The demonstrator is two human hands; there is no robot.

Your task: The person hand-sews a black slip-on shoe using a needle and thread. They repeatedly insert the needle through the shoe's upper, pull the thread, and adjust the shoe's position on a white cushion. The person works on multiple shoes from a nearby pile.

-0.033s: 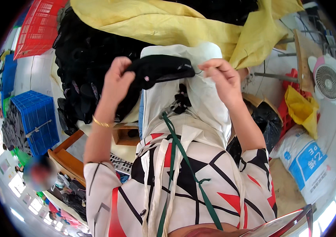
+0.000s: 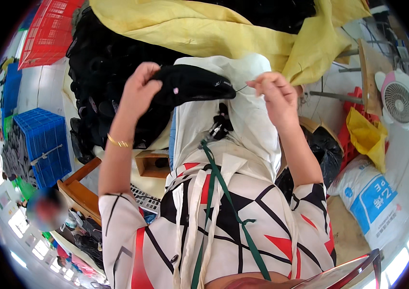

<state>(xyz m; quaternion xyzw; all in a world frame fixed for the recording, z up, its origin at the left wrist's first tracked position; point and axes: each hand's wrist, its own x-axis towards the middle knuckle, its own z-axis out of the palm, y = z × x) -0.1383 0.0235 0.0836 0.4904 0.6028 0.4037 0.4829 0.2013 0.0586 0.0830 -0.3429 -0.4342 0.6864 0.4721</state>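
Note:
A black sock (image 2: 192, 85) with a small pale mark and a pink dot is stretched out above the white cloth (image 2: 250, 115) over my lap. My left hand (image 2: 140, 85) is closed on the sock's left end. From its right tip a short dark thread (image 2: 242, 88) runs to my right hand (image 2: 275, 93), whose fingertips are pinched on it. Below the sock, a green cord (image 2: 223, 180) hangs down my front. By the cord's upper end lies a small metal tool with black bits (image 2: 220, 129), its kind unclear.
A large heap of black pieces (image 2: 101, 72) lies left and ahead, beside a yellow cloth (image 2: 204, 24). A wooden box (image 2: 152, 165) and blue crate (image 2: 45, 144) stand left. At right are a fan (image 2: 400, 98), a black-lined carton (image 2: 322, 144) and a white sack (image 2: 370, 197).
The sock now slopes down to the right and looks more smoothed out. My right hand has shifted slightly right, and the thread shows longer and straighter.

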